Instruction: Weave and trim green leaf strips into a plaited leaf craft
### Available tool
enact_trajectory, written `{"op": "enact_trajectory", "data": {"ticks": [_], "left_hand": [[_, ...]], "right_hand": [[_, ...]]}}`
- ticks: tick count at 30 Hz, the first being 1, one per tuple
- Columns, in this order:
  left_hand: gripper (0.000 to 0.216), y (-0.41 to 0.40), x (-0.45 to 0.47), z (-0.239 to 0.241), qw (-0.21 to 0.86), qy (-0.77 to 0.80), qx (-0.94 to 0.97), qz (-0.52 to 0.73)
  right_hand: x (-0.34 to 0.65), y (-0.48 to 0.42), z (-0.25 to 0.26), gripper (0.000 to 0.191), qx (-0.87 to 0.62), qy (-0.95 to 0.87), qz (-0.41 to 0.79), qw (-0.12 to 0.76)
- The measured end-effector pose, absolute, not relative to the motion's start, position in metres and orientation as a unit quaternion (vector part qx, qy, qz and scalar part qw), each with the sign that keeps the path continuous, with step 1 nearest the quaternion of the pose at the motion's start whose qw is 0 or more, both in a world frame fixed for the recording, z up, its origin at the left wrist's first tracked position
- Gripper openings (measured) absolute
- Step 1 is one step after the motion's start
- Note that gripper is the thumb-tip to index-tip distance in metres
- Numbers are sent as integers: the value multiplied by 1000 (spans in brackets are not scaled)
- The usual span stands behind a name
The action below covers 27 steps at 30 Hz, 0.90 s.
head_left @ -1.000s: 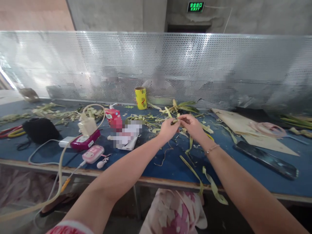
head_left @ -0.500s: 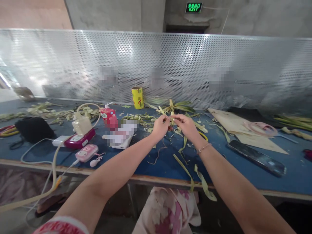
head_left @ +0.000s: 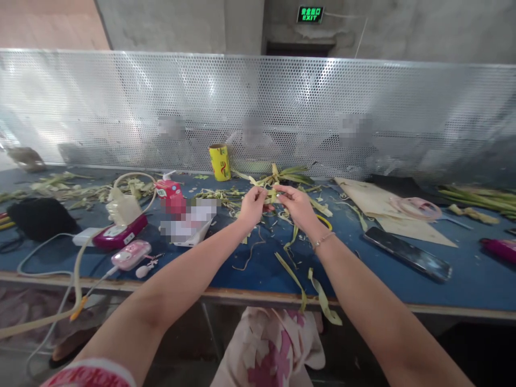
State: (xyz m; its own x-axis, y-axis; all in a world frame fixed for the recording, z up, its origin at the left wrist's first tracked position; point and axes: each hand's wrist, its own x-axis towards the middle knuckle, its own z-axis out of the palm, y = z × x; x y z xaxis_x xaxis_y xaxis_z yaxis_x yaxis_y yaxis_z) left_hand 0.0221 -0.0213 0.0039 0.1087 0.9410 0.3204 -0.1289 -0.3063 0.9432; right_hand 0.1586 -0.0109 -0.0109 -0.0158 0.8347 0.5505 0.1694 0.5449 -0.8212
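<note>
Both my arms reach out over a blue table (head_left: 262, 269). My left hand (head_left: 252, 205) and my right hand (head_left: 296, 206) meet above its middle, fingers pinched on a small piece of woven green leaf strip (head_left: 273, 194) held between them. A thin bracelet sits on my right wrist. Long leaf strips (head_left: 300, 271) trail from below the hands down over the table's front edge. More leaves (head_left: 292, 174) and cut scraps lie just behind the hands.
A yellow cup (head_left: 220, 162) stands by the perforated metal screen (head_left: 258, 107). Left: a red drink carton (head_left: 170, 194), chargers and cables (head_left: 121, 215), pink devices (head_left: 131, 254), a black pouch (head_left: 40, 217). Right: a dark phone (head_left: 407, 253), cardboard (head_left: 387, 209), leaf stalks (head_left: 479, 198).
My view has drifted to the right, so everything slid left in the picture. The hands stay together on the leaf piece, fingers shifting slightly.
</note>
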Motion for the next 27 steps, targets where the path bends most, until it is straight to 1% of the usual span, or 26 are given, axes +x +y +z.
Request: {"op": "enact_trajectory", "data": {"ticks": [7, 11, 13, 16, 20, 23, 27], "left_hand": [[9, -19, 17, 3, 416, 347, 619, 569], [12, -21, 17, 4, 402, 334, 650, 552], [14, -22, 18, 5, 424, 331, 635, 555], [17, -24, 20, 7, 489, 325, 573, 571], [14, -24, 22, 9, 557, 318, 497, 585], [12, -24, 22, 10, 563, 315, 485, 591], [12, -25, 23, 9, 552, 300, 516, 582]], "right_hand": [[155, -11, -12, 38, -386, -634, 327, 585], [153, -14, -9, 32, -399, -621, 319, 594], [153, -14, -8, 30, -400, -612, 313, 606], [152, -15, -6, 28, -397, -602, 313, 619], [152, -16, -3, 28, -390, -594, 320, 626], [152, -17, -2, 28, -388, -595, 323, 625], [154, -15, -3, 27, -385, -601, 314, 626]]}}
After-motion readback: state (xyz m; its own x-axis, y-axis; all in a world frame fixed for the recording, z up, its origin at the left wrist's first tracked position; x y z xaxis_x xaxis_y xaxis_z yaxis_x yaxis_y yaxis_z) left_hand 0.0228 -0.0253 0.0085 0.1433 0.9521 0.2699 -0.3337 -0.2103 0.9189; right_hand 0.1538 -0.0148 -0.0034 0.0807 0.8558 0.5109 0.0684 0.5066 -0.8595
